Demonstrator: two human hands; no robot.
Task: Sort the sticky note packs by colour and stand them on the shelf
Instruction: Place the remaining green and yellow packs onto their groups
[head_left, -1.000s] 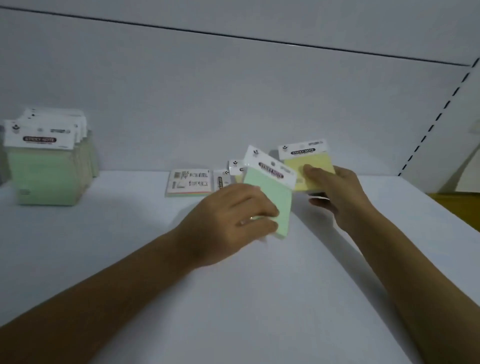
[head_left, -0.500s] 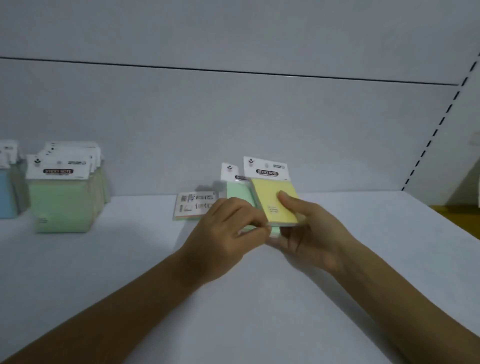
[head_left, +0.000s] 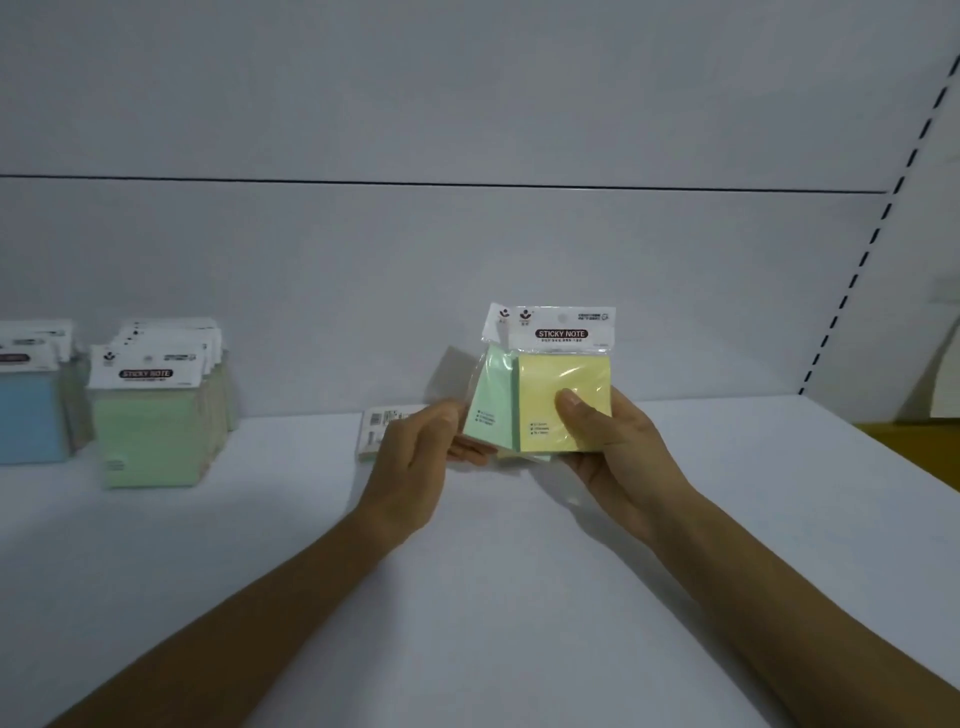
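Sorting step: yellow pack (head_left: 563, 400) and green pack (head_left: 491, 410), overlapped, held above the middle of the shelf (head_left: 519, 597).
The right grip (head_left: 618, 447) clasps the yellow pack and the left grip (head_left: 415, 457) pinches the green pack. Next they likely need parting, green going upright beside the green row (head_left: 148, 431) near the shelf's left edge.
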